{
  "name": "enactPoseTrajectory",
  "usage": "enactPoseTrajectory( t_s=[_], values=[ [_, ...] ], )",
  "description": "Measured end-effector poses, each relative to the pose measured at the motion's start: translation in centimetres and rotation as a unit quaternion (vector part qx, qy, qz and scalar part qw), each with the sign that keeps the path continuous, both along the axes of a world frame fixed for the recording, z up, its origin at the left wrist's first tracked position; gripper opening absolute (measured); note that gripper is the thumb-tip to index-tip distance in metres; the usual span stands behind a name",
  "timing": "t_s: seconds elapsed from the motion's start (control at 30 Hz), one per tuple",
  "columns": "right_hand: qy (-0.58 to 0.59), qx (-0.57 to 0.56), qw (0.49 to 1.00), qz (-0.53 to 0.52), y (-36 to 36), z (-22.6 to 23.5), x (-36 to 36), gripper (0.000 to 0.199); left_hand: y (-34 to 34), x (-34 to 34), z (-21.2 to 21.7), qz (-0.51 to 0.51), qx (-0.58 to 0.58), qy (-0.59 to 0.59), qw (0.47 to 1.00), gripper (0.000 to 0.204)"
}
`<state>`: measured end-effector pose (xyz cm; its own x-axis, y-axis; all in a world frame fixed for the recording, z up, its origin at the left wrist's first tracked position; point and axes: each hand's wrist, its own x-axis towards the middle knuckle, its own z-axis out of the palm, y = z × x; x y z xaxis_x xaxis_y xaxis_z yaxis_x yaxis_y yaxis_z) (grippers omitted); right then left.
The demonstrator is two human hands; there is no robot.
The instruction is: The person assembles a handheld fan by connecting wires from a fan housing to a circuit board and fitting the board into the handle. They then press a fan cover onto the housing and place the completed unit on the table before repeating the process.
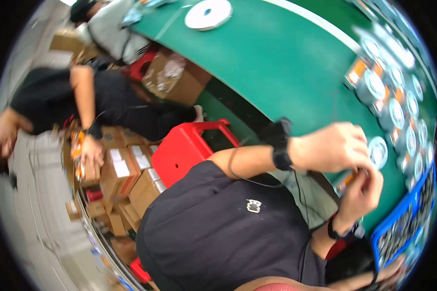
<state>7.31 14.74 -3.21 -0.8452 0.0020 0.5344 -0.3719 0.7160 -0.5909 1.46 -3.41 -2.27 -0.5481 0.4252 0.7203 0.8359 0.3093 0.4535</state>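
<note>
My left hand (332, 147) and my right hand (363, 195) meet over the near edge of the green table (296, 63). The fingers of both are bent and pinched together; whatever small thing lies between them is hidden. Close by my right hand shows an orange-sided part (345, 183), partly covered by the fingers; I cannot tell if it is held. Just beyond my fingertips is a part with a pale blue round top (378, 152). Several similar parts (392, 115), pale blue on top with orange sides, are grouped along the table's right side.
A blue tray (402, 213) of small dark metal pieces lies at right, with another person's hand (392, 269) below it. A white reel (208, 14) rests on the far tabletop. Left are a red stool (182, 153), cardboard boxes (115, 169) and a person in black (107, 94) bending over them.
</note>
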Motion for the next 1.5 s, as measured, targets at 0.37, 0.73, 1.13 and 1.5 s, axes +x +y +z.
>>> enactPoseTrajectory(
  t_s=[0.37,0.73,1.13,1.5],
  values=[
    [-0.024,-0.216,0.973,0.073,-0.2,0.3,-0.7,0.02,-1.5,-0.4,0.6,-0.092,0.002,-0.179,0.98,0.041],
    [-0.046,-0.117,0.989,0.077,-0.1,1.8,-0.5,0.013,-1.3,0.1,1.0,-0.105,0.048,-0.258,0.959,0.039],
    [-0.153,-0.042,0.974,0.162,2.1,4.0,-2.3,0.009,-0.8,0.2,0.1,-0.108,0.042,-0.192,0.975,0.028],
    [-0.146,-0.144,0.966,0.159,2.4,2.9,-2.3,0.01,0.3,0.5,-0.6,-0.077,0.077,-0.174,0.979,0.025]
  ],
)
